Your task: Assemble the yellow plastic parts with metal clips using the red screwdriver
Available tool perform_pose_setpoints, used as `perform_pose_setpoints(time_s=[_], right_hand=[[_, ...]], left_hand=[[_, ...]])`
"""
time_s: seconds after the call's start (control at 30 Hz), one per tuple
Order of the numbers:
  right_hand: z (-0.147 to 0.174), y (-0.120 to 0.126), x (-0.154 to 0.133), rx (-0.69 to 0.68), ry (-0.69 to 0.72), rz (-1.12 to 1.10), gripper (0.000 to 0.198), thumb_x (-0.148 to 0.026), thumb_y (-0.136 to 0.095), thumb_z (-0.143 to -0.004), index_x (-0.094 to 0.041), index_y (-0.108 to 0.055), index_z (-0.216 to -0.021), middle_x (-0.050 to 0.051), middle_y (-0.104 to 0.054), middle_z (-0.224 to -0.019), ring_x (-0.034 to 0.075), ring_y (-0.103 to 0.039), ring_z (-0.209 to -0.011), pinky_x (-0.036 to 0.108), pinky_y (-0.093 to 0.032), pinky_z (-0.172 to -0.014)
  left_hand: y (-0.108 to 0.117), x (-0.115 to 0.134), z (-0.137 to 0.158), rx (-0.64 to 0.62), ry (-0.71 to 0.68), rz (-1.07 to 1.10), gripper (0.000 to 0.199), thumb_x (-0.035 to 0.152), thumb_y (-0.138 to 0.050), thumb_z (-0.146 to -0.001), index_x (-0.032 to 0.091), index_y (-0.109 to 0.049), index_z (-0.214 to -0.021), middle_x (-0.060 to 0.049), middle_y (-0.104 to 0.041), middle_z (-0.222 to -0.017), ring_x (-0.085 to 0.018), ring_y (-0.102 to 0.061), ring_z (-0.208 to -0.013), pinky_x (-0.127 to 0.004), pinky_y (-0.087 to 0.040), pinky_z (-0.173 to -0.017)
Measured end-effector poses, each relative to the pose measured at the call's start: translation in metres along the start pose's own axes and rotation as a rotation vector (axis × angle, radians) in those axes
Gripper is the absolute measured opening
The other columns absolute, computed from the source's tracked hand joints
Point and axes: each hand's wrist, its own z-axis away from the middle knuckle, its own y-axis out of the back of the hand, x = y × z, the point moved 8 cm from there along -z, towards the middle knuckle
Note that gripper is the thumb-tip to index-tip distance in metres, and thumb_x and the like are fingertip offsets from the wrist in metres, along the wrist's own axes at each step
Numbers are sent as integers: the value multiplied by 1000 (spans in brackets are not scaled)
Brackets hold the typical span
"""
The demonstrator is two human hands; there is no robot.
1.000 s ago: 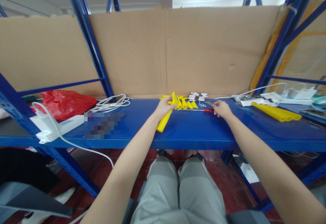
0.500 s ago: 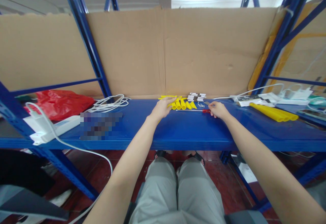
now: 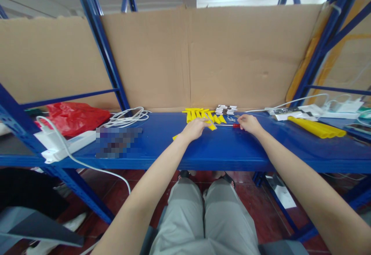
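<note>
- At frame centre, a yellow piece (image 3: 212, 127) was held in the left hand (image 3: 196, 129), fingers closed.
- Fingers of the right hand (image 3: 248, 124) were bunched by a red handle (image 3: 236, 125); grip could not be told.
- Contents of the red bag (image 3: 77, 118), frame left, were hidden.

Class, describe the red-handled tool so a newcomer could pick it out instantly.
On the blue tabletop before the cardboard, look just left of the right hand. The red-handled tool lies there, thin shaft pointing left. Its red colour sets it apart from the yellow pieces and white stack.
</note>
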Motion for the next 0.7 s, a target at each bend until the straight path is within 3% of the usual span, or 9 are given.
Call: perform_pose_setpoints(time_s=[0.13, 0.3, 0.47, 0.7], right_hand=[[-11, 2, -1, 59, 30, 83, 19, -21, -51, -87, -16, -70, -88, 5, -71, -68, 16, -66, -65, 21, -47, -63], [-33, 5, -8, 74, 89, 219, 17, -21, -56, -84, -17, -73, -85, 8, -75, -90, 20, -69, -88, 21, -47, -72], [-51, -8, -8, -39, 42, 338, 16, -17, -60, -79, -21, -74, -74, 4, -76, -92, 20, -69, -90, 19, -47, -67], [-64, -24, -8, -118, 27, 380, 16, -17, -63, -75, -20, -77, -82, 6, -76, -92, 19, -69, -86, 21, -47, -66]], left_hand=[[1, 0, 0, 8, 10, 32, 44, 1, -47, -84, 23, -71, -113, -6, -61, -133, -22, -54, -125, -41, -36, -110], [-2, -1, 0, 6, 4, 48, 45, -1, -47, -82, 24, -71, -111, -4, -62, -132, -20, -54, -125, -40, -37, -109], [-4, -3, -1, 17, -1, 54, 44, -1, -49, -81, 25, -71, -110, -4, -63, -130, -20, -56, -123, -41, -39, -107], [-3, 0, 1, 1, -13, 68, 44, 0, -48, -84, 25, -70, -113, -4, -64, -129, -21, -56, -123, -39, -40, -107]])
